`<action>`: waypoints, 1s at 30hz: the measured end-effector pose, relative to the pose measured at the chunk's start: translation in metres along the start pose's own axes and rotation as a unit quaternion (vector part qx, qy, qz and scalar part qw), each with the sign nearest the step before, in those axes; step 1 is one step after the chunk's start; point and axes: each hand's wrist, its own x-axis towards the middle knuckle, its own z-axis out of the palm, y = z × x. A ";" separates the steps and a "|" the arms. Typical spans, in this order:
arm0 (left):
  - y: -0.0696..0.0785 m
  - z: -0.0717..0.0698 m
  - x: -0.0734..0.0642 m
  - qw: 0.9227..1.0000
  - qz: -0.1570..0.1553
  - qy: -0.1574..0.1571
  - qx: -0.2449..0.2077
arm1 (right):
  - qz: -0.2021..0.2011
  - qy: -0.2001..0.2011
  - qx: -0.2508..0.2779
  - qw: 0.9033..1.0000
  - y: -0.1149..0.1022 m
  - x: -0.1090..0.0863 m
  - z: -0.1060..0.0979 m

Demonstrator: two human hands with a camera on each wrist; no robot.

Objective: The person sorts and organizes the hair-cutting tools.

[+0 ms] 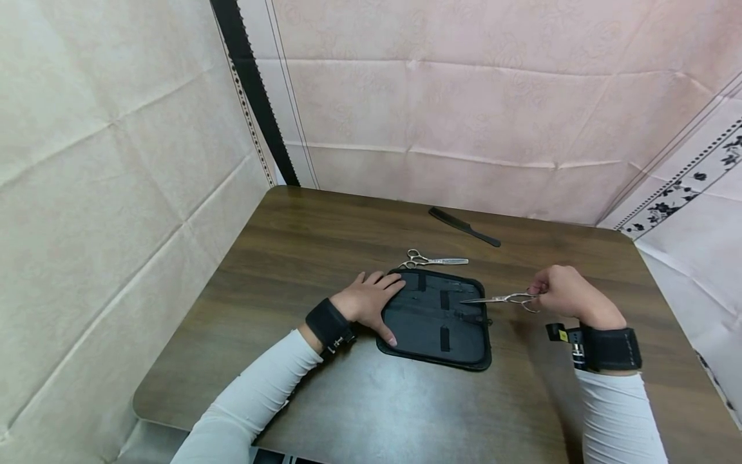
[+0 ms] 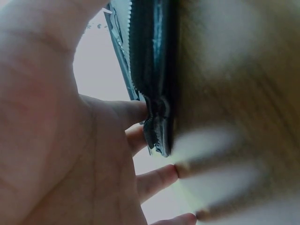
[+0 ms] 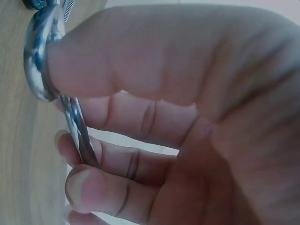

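A black zippered case [image 1: 414,322] lies opened flat on the wooden table, its elastic loops facing up. My left hand [image 1: 366,303] rests on its left side, fingers spread, thumb on the inner face. The left wrist view shows the zipper edge [image 2: 152,56] of the case close by the fingers. To the right of the case, my right hand [image 1: 574,296] grips silver scissors [image 1: 504,298] by the handles. Their blades point left over the case near the loops. In the right wrist view, the thumb is at a shiny finger ring [image 3: 35,61] of the scissors.
Just behind the case lie thinning scissors [image 1: 443,261] with a toothed blade. A black comb [image 1: 464,226] is farther back, near the far edge of the table [image 1: 324,225]. Pale cloth [image 1: 464,109] hangs behind the table and on the left.
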 end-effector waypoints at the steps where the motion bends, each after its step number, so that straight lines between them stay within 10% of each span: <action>1: 0.000 0.000 0.000 1.000 0.000 0.000 0.000 | 0.000 -0.001 0.000 1.000 -0.001 0.000 0.000; 30: -0.001 -0.002 -0.001 1.000 0.002 -0.008 0.003 | -0.006 -0.032 0.014 0.999 -0.017 0.012 0.012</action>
